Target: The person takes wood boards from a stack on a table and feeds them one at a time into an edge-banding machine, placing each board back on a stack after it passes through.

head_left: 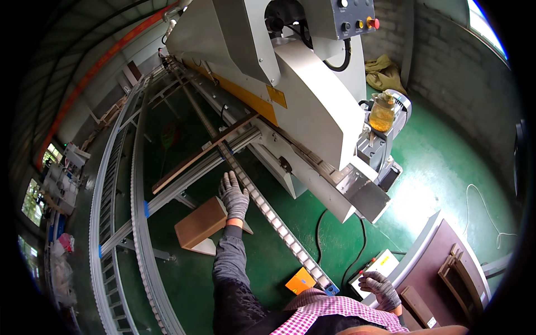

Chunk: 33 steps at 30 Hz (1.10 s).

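Observation:
My left hand (233, 196), in a grey striped work glove, is stretched forward with its fingers extended and nothing in it. It is beside a narrow roller track (273, 220), above a brown box-like piece (202, 224) lower down. Ahead of the fingertips, a long narrow brown board (204, 149) lies across the metal rails next to the machine. My right hand (381, 289), gloved the same way, hangs low at the right with fingers loosely bent and apart. Nothing shows in it. It is nearest to a white box (375, 271) with red knobs.
A long grey machine (318, 95) fills the middle, with a control panel (356, 19) on top. Curved roller conveyors (139, 223) run along the left. A table (432, 262) at the right bears wooden pieces (460, 279). Black cables (319, 237) lie on the green floor.

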Available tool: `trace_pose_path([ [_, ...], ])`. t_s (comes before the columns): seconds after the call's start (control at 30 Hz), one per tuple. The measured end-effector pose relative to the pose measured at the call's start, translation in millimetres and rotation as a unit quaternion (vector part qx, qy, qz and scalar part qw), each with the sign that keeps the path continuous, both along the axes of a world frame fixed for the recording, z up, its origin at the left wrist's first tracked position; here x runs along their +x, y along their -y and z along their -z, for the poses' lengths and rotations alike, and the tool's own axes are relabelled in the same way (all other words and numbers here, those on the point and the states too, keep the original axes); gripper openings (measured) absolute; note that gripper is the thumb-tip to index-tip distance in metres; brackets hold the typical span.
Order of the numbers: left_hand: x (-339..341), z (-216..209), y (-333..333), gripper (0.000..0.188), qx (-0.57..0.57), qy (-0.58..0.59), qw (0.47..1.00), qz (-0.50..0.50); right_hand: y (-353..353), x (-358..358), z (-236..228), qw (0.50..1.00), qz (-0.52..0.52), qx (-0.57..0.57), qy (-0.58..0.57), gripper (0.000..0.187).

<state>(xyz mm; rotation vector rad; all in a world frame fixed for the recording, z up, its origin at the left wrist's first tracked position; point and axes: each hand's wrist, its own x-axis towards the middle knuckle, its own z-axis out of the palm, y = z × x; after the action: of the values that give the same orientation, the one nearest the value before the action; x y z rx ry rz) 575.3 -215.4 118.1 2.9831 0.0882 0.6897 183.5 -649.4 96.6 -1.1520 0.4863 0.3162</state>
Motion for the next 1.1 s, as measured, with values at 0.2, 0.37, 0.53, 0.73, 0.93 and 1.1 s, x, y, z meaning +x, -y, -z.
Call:
trace_pose_path([
  [0.2,78,-16,-32,0.093,0.041,-0.078,0.99,-0.109,-9,4,-5,0.999,0.02,0.014,-0.045,0.04],
  [0.37,118,1,-72,0.09,0.035,-0.118,0.983,-0.139,-10,-6,0,0.996,0.041,0.008,-0.083,0.046],
  [0.53,133,11,-68,0.099,0.025,-0.18,0.976,-0.122,-5,-23,12,0.99,0.07,0.021,-0.123,0.051],
  [0.73,135,76,-180,0.06,0.106,-0.092,0.99,0.023,-4,-10,11,0.995,-0.035,0.014,-0.095,0.048],
  [0.93,72,122,-170,0.068,-0.114,-0.248,0.948,0.162,-18,-4,54,0.99,-0.112,-0.082,0.014,0.047],
  [1.1,-139,36,-8,0.066,-0.098,-0.264,0.945,0.167,-42,-18,42,0.975,-0.197,0.038,0.091,0.049],
])
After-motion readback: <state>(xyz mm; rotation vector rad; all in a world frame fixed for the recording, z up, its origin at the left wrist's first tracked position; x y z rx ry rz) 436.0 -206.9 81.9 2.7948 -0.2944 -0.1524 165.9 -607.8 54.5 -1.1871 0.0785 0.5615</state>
